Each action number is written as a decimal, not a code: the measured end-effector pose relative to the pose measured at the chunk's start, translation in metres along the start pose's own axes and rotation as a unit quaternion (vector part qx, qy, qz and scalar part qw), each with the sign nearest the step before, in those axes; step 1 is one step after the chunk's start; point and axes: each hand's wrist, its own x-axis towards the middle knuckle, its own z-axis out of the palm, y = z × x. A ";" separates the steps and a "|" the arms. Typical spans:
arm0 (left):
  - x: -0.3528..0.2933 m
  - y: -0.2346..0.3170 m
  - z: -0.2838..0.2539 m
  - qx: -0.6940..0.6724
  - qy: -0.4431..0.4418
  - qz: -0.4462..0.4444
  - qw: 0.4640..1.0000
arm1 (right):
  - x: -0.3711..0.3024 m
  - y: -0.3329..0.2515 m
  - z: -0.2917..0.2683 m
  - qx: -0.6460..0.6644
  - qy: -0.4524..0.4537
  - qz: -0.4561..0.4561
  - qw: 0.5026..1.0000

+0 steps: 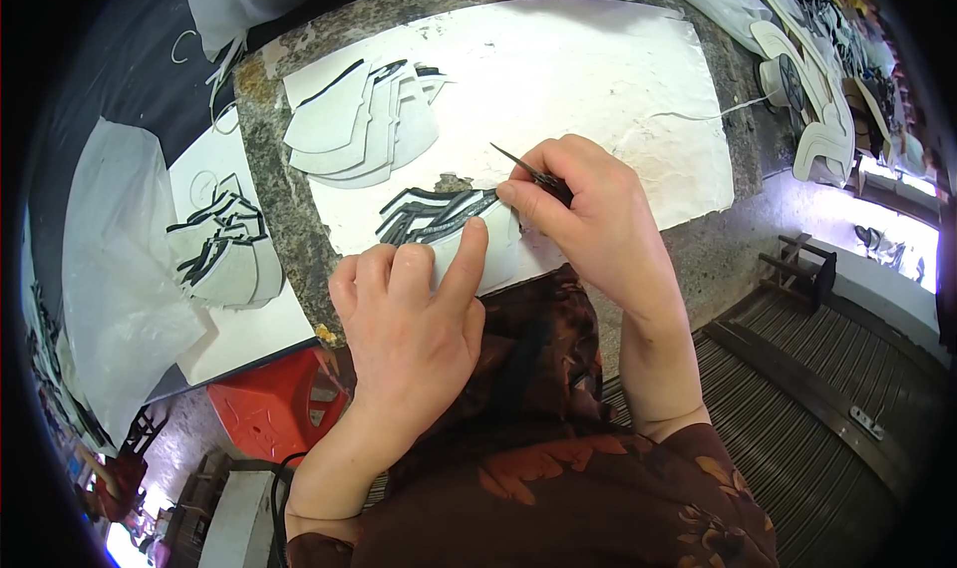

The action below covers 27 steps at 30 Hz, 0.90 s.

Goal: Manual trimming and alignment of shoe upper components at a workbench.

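Several pale shoe-upper pieces with black-and-white striped edges [439,214] lie overlapped at the near edge of a white board [598,79]. My left hand [404,319] rests on them with its fingers apart, the index fingertip pressing close below the dark strips. At their right end is my right hand [588,209], thumb and index finger closed together by the strip ends. A thin dark pointed tool [513,159] is held in that hand, its tip sticking out to the upper left. Most of the tool is hidden by the fingers, so its kind is unclear.
A fanned stack of pale cut pieces [349,119] lies at the board's far left. More dark-edged pieces [234,259] are on a lower white surface beside a translucent plastic sheet [125,259]. A red plastic stool [274,408] stands below. White curved parts [822,154] hang at the right.
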 end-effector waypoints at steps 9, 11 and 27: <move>0.007 0.003 -0.004 0.006 -0.027 0.000 1.000 | 0.000 0.006 -0.004 -0.012 0.004 0.012 1.000; 0.007 0.004 -0.004 0.001 -0.040 -0.007 0.999 | -0.001 0.007 -0.003 -0.010 0.004 0.017 1.000; 0.001 0.003 0.008 -0.004 0.010 0.002 1.000 | -0.012 0.026 0.024 -0.001 0.084 -0.020 0.996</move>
